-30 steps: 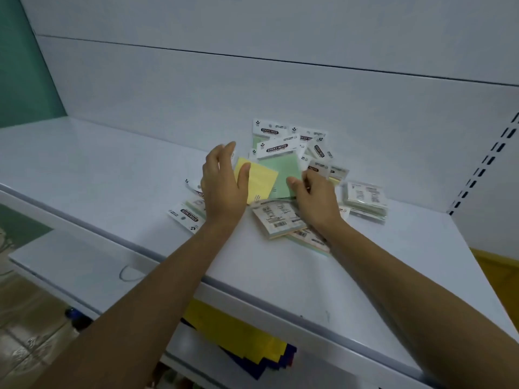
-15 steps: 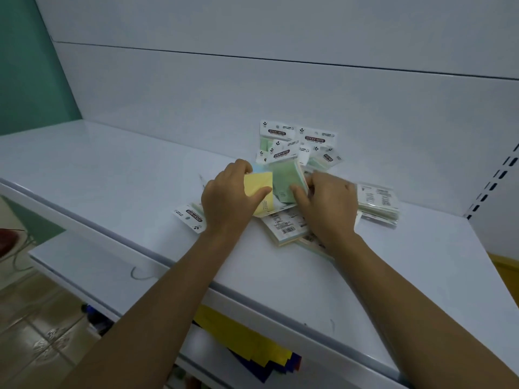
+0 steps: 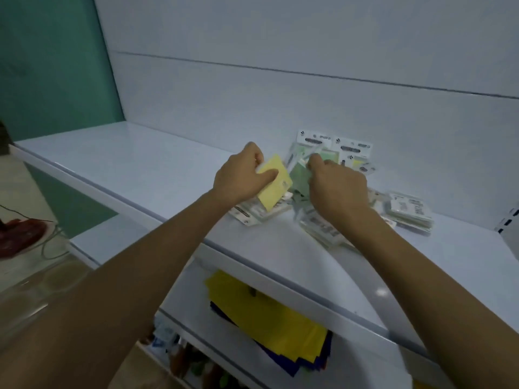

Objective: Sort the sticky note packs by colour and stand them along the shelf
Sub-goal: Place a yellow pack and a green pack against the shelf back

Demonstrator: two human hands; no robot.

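Note:
My left hand (image 3: 241, 178) grips a yellow sticky note pack (image 3: 276, 183), lifted and tilted above the pile. Right beside it my right hand (image 3: 335, 186) holds a green pack (image 3: 299, 179), with fingers curled over its top edge. Under both hands a loose pile of packs (image 3: 320, 226) lies flat on the white shelf (image 3: 157, 169). Two packs (image 3: 334, 144) stand against the back wall behind the hands. A small stack (image 3: 410, 211) lies to the right.
The shelf stretches bare to the left up to a green wall (image 3: 50, 66). A lower shelf holds yellow and dark blue sheets (image 3: 269, 315). A slotted upright (image 3: 508, 223) marks the right end. A red object with a cable (image 3: 19, 234) lies on the floor at left.
Both hands closed round their packs and lifted them off the pile. The yellow pack went from flat to tilted up. The view swung left and downward.

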